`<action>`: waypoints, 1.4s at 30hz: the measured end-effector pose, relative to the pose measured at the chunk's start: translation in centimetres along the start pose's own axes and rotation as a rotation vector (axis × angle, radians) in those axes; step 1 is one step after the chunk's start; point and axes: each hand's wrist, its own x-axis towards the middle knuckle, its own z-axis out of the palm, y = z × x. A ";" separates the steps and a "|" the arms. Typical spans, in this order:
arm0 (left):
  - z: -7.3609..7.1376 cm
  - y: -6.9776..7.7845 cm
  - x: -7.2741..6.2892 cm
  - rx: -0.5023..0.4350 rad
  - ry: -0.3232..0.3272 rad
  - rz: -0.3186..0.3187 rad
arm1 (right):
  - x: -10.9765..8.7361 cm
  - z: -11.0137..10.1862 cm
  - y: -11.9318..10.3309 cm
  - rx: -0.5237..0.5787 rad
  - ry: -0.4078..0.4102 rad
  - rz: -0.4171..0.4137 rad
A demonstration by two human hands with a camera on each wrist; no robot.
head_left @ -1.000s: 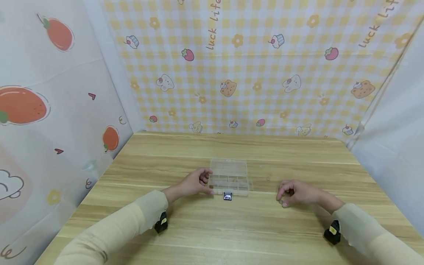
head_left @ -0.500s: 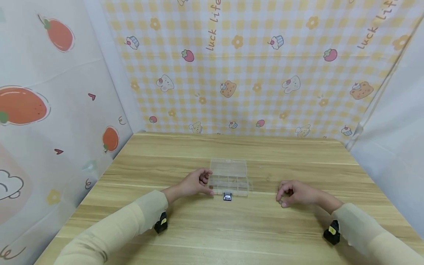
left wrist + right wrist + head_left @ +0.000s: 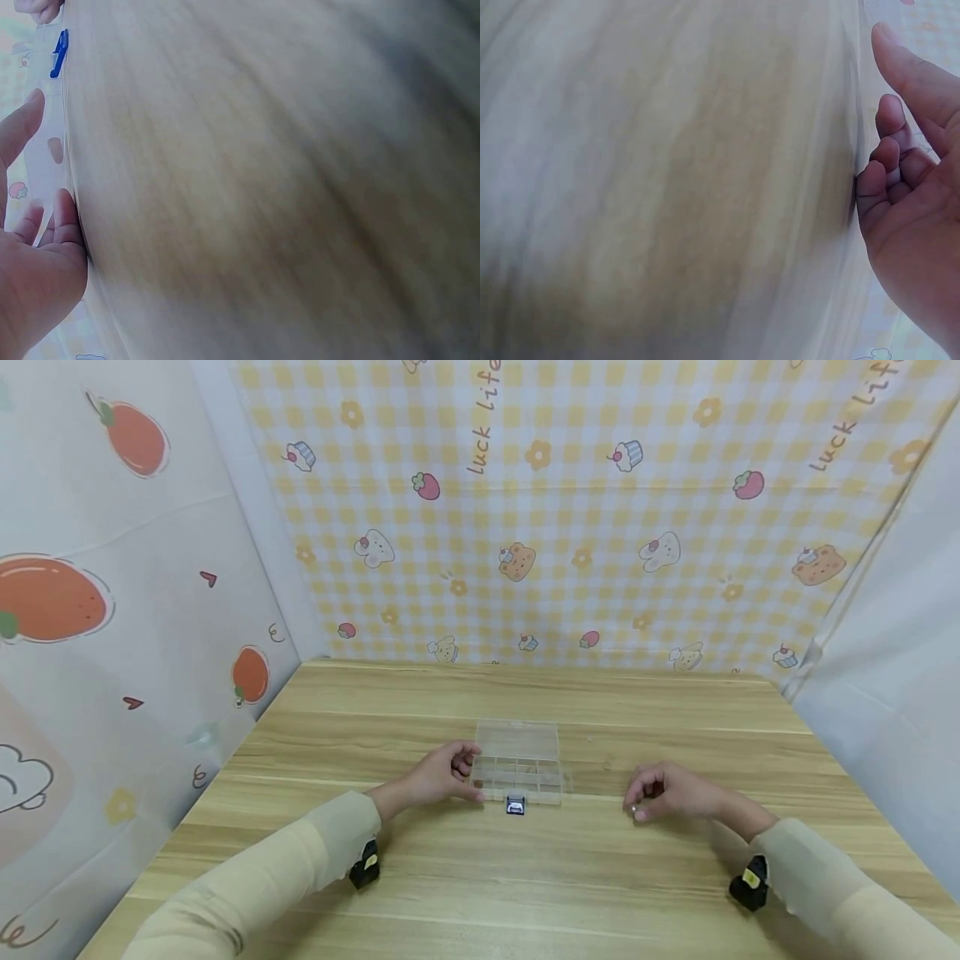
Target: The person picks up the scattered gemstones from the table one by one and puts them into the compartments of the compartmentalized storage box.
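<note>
A clear plastic compartment box (image 3: 517, 795) lies on the wooden table with its lid (image 3: 517, 739) folded back. My left hand (image 3: 447, 772) grips its left end, thumb by the front corner and fingers along the side. A blue clip (image 3: 60, 54) sits at the box's front edge. Inside, near the left end, a small brown oval thing (image 3: 55, 150) shows through the wall. To the right of the box, my right hand (image 3: 666, 792) pinches a tiny shiny thing (image 3: 633, 811) between thumb and forefinger, close over the table. It is too small to name.
Small faint marks or clear bits (image 3: 607, 767) show on the wooden table (image 3: 525, 877) right of the box. A yellow checked cloth (image 3: 570, 510) hangs behind the table, with a fruit-printed sheet (image 3: 150, 593) on the left and a white sheet (image 3: 892, 610) on the right.
My right hand has risen slightly and shifted a little left, and the shiny thing at its fingertips now shows more clearly. The left hand and the box have stayed put.
</note>
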 end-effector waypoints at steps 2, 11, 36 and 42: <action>0.0 0.1 0.0 0.004 0.002 -0.004 | 0.1 0.0 -0.1 0.008 0.011 0.005; 0.0 0.1 0.0 0.000 0.003 -0.007 | 1.0 0.0 -0.8 0.029 0.051 0.020; -0.1 -0.7 0.3 0.021 0.012 0.000 | 5.1 1.2 -3.5 -0.012 0.149 0.088; -0.1 -0.6 0.2 0.034 0.011 0.002 | 6.2 1.6 -4.1 0.026 0.147 0.074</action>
